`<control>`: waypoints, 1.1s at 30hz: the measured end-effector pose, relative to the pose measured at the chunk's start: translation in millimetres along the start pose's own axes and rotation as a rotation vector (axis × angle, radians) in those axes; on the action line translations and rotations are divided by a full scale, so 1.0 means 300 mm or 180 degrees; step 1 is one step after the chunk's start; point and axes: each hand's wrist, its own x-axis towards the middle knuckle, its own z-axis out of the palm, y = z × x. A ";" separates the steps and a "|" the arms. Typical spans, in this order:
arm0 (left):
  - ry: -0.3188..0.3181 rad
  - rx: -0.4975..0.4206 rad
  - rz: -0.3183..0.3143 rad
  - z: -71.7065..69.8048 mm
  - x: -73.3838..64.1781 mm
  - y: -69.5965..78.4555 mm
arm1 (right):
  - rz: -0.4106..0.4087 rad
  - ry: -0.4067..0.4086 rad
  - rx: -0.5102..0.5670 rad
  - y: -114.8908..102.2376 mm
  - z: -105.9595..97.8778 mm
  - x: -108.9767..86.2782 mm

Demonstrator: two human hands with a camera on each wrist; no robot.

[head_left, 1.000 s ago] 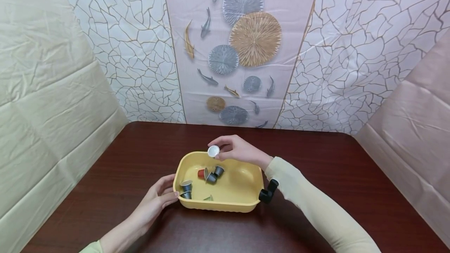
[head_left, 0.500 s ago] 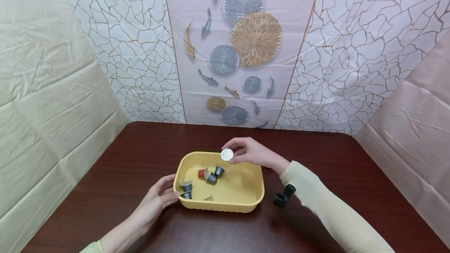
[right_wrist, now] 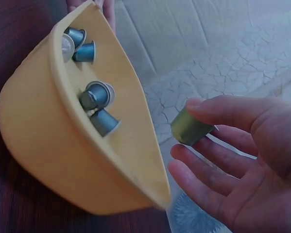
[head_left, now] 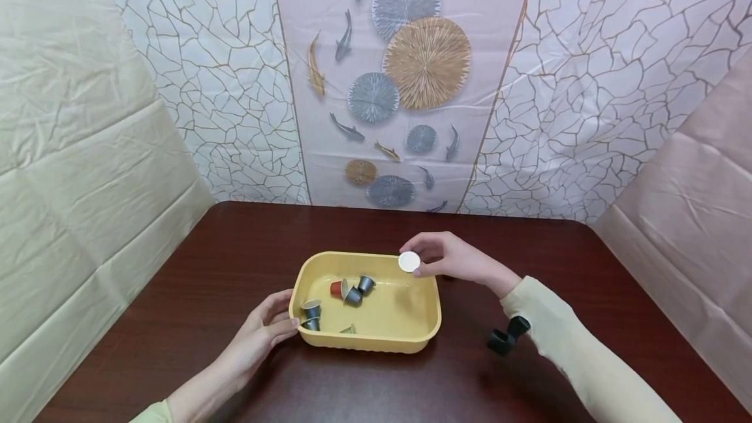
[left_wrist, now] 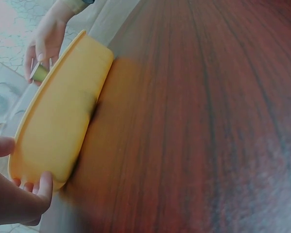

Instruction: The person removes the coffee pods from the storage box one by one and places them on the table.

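My right hand (head_left: 455, 258) pinches a green coffee capsule (right_wrist: 189, 126) between thumb and fingers, above the far right rim of a yellow plastic tub (head_left: 376, 343). The capsule's pale lid faces the head camera. My left hand (head_left: 258, 331) grips the tub at its left end, thumb at the rim and fingers against the outer wall. Inside the tub lie a red capsule (head_left: 336, 288), several dark blue-grey capsules (head_left: 353, 296) and a green capsule (head_left: 348, 329) partly hidden by the near wall.
The tub stands on a dark reddish-brown wooden table (head_left: 194, 292). Patterned cloth (head_left: 376, 96) hangs behind the table, with pale cloth at both sides. A black clip-like mount (head_left: 508, 335) sits on my right sleeve.
My right hand has moved rightward with the green capsule, from over the tub's far middle to its far right corner. My left hand and the tub have stayed put.
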 end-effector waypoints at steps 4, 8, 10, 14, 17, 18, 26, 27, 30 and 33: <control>0.0000 0.0005 -0.0023 -0.002 0.003 0.001 | 0.0026 0.0032 0.0023 0.014 -0.019 -0.034; 0.0000 0.0001 -0.0019 -0.003 0.001 0.000 | 0.0029 0.0022 0.0000 0.023 -0.042 -0.054; -0.0001 -0.0007 -0.0011 -0.004 0.001 0.000 | 0.0026 0.0017 0.0009 0.026 -0.057 -0.062; -0.0011 -0.0009 -0.0015 -0.004 0.002 -0.001 | 0.0057 0.0045 0.0012 0.030 -0.089 -0.080; -0.0016 -0.0004 -0.0023 -0.003 0.002 -0.001 | 0.0142 0.0104 -0.0041 0.041 -0.112 -0.097; -0.0016 -0.0005 -0.0025 -0.003 0.002 -0.001 | 0.0170 0.0127 -0.0074 0.046 -0.119 -0.102; -0.0017 0.0000 -0.0027 -0.003 0.002 0.000 | 0.0325 0.0289 -0.0098 0.102 -0.171 -0.146; -0.0020 0.0002 -0.0027 -0.003 0.002 0.000 | 0.0339 0.0314 -0.0099 0.111 -0.179 -0.150; -0.0024 0.0001 -0.0023 -0.002 0.002 -0.001 | 0.0400 0.0397 -0.0107 0.138 -0.201 -0.165; -0.0025 -0.0001 -0.0029 -0.002 0.002 -0.001 | 0.0452 0.0476 -0.0109 0.162 -0.217 -0.175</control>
